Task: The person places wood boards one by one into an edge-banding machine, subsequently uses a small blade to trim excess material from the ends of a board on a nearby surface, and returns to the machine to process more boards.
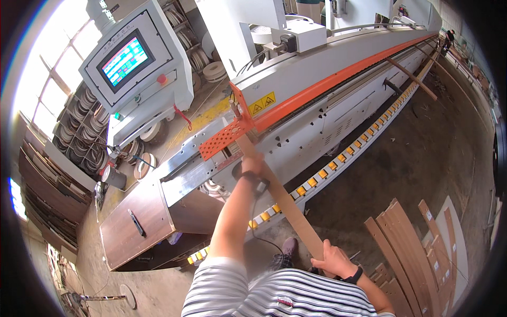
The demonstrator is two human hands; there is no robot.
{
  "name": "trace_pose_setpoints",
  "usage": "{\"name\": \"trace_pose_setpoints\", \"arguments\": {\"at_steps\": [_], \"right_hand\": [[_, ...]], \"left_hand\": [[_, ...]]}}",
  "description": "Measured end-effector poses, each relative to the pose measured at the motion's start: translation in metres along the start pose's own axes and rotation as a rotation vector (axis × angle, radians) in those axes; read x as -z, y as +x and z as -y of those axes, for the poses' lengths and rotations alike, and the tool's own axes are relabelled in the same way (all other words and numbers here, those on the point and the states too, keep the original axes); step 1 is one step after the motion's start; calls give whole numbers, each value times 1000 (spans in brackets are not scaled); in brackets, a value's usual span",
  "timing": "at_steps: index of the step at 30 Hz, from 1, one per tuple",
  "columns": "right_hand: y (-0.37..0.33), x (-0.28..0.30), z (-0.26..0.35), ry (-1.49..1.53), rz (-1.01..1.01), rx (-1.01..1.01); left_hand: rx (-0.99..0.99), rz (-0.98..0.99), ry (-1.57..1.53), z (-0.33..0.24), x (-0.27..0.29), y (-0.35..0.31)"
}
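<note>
A long, narrow wooden board (297, 214) slants from the machine's infeed end down toward my body, crossing above the roller rail. My right hand (334, 260) is closed around its near end, thumb on top. Farther up, my left hand (252, 165) is on the same board close to the machine and looks closed on it, though its fingers are blurred. The board's far end lies beside a perforated orange guard (226, 138) on the edge-banding machine (317, 84).
A control panel with a lit screen (125, 61) stands left. A utility knife (136, 223) lies on a brown cabinet (132, 211). The roller rail (322, 174) with yellow rollers runs along the machine. Stacked boards (406, 248) stand at right; a person (448, 41) is far off.
</note>
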State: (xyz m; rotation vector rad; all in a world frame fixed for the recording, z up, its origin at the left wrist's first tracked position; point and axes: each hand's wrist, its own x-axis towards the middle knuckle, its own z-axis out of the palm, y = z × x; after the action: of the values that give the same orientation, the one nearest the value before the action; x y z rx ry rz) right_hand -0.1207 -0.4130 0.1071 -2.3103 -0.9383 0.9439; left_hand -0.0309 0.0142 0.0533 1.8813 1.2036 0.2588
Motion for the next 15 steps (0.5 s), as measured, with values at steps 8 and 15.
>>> {"name": "trace_pose_setpoints", "arguments": {"at_steps": [8, 15], "right_hand": [[2, 6, 1, 9, 6, 7], [1, 7, -14, 15, -32, 20]], "left_hand": [[-249, 9, 114, 10, -6, 12], [-182, 3, 183, -9, -18, 0]]}}
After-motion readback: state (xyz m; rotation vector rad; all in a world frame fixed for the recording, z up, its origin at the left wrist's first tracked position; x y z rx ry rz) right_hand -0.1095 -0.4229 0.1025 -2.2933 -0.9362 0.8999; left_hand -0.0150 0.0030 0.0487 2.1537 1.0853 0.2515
